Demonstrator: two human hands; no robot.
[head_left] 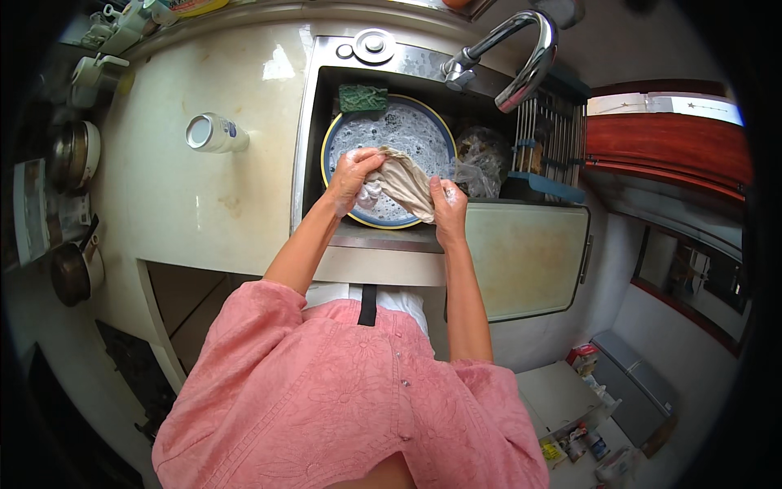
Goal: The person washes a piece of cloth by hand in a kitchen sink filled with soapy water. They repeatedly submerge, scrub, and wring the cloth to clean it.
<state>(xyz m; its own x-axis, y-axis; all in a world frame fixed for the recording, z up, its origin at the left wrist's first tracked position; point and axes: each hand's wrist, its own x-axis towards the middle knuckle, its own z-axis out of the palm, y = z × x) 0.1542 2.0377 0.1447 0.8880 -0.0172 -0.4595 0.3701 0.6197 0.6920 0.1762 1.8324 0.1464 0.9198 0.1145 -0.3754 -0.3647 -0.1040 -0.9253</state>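
Observation:
A wet beige cloth (407, 181) is stretched between my two hands over a round basin (331, 140) with a yellow rim, full of soapy water, standing in the steel sink (322, 57). My left hand (352, 178) grips the cloth's left end, covered in suds. My right hand (448, 208) grips the cloth's lower right end, near the sink's front edge. A green sponge (363, 99) rests on the far rim of the basin.
A chrome tap (521, 57) arches over the sink's right side. A crumpled plastic bag (481, 159) and a dish rack (550, 134) lie right of the basin. A white bottle (213, 134) lies on the cream counter (204, 196). Pots (75, 269) stand at the far left.

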